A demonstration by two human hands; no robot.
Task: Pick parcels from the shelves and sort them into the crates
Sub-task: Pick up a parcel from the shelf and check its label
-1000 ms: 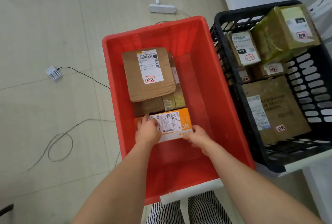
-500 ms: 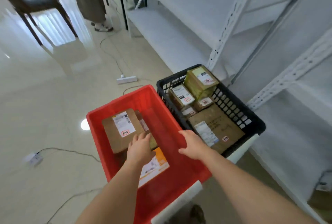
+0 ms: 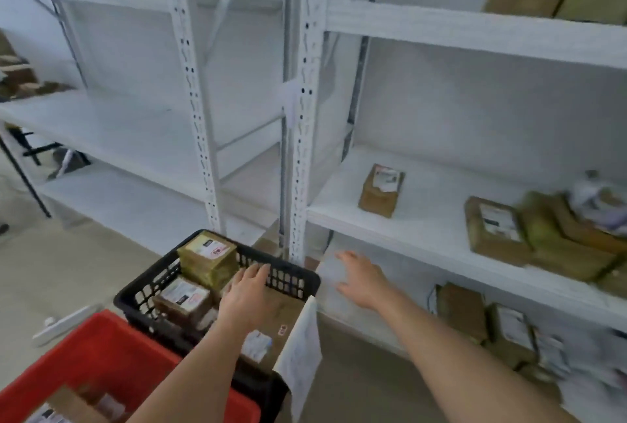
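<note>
Both of my hands are out in front of me and neither holds anything. My left hand [image 3: 246,297] hovers palm down over the black crate [image 3: 291,275], its grip spread with the fingers straight and pointing at the far rim. Just beyond its fingertips, to the left, a yellow-green parcel [image 3: 207,264] sits on top of the load, and nearer to me on that same side lies a brown parcel [image 3: 183,300] with a white label. Under my left wrist a flat brown box [image 3: 274,327] fills the crate's floor.

My right hand [image 3: 361,278] reaches toward the white shelves [image 3: 424,229], its grip also spread and loose, fingers apart, touching nothing that I can see. Up and ahead of it, on the shelf board, a small brown parcel [image 3: 380,191] stands alone. Further right on the same board lies a labelled parcel [image 3: 495,229] against a blurred heap. Below and to the right of this hand, more parcels [image 3: 464,310] crowd the lower shelf.

The red crate [image 3: 112,354] sits below my left forearm.
</note>
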